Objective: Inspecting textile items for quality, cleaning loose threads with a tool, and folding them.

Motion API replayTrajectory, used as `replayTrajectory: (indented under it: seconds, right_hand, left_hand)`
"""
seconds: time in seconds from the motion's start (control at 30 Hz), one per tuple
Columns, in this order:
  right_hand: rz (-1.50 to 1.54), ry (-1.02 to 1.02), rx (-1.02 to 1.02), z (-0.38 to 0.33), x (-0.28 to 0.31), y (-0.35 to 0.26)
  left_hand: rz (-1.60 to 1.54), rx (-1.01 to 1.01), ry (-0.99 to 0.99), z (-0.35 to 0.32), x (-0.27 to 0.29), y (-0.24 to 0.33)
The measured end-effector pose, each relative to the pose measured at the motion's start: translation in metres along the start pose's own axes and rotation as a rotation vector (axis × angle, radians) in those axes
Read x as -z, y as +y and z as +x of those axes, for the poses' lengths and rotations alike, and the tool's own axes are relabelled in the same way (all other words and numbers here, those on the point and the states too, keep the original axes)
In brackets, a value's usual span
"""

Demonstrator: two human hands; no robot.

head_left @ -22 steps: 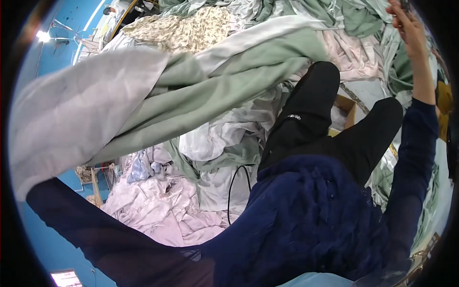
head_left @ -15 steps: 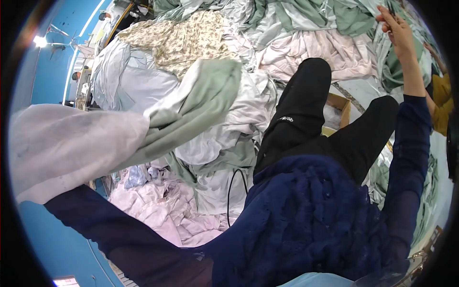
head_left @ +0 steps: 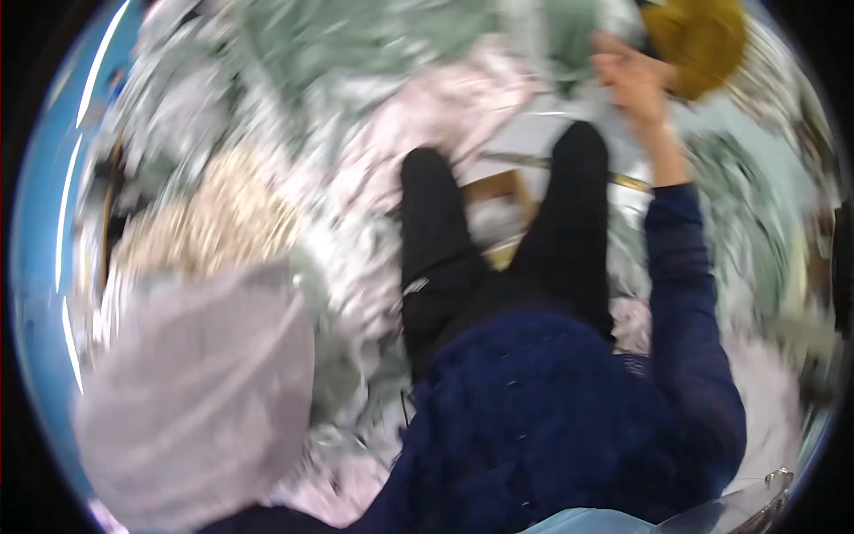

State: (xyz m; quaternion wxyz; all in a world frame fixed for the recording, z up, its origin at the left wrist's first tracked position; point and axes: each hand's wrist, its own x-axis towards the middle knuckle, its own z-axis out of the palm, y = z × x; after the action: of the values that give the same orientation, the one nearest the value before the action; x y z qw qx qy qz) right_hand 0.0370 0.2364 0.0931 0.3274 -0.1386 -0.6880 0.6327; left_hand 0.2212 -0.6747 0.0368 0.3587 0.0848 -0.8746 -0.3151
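Now the whole view swings and smears, and the big pale grey-white cloth (head_left: 200, 392) changes shape: a moment ago a long sage-green tail streams out of it, and here it's a rounded, drooping bulk over the left arm. As I judge it, the fabric is gathered in close rather than flung wide. The left hand? Completely covered by that cloth, so I can't tell whether it's wide or clenched. Only a bit of the left sleeve (head_left: 276, 519) peeks out underneath.

Over to the right hand (head_left: 633, 76), lifted well apart from the cloth: bare, fingers partly curled, too blurred to say if anything sits between them. Just beside it, on its right, comes a mustard-yellow garment (head_left: 707, 44). Left of that hand spreads rumpled pink fabric (head_left: 436, 111); below it, between the knees, a cardboard box (head_left: 525, 187). Beyond the covered left hand lies beige patterned fabric (head_left: 209, 214), badly streaked.
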Motion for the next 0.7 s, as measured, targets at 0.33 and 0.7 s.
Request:
replayTrajectory:
  seconds: [0.33,0.7]
  right_hand:
    - [0.07,0.696,-0.703,-0.239,0.144,0.076]
    - [-0.653,1.025,-1.063,-0.419,0.298,0.246]
  left_hand:
    - [-0.321,-0.16,-0.383,0.11,-0.409,0.11]
    - [-0.451,-0.127,-0.954,0.01,-0.543,0.45]
